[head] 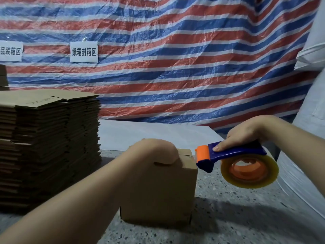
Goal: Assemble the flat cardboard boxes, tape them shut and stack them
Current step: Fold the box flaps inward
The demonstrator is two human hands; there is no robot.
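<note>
Head view: left hand (154,152) is pressing down on top of the cardboard box (158,187) mid-table, right hand (246,136) is gripping the tape dispenser (233,159) at the box's right top edge. Taping step, I'd say; next it's needing a steady pull across the seam.

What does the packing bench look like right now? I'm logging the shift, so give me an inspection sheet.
Surface: speckled stone bench.
Job's things: one box standing upright; pile of flat boxes at left; tape dispenser at the box's top right edge.
Clutter: nothing seen.
Grips: left hand pressing on the box top; right hand holding the dispenser.
Cables: nothing seen.
Surroundings: striped tarp with two paper signs.
</note>
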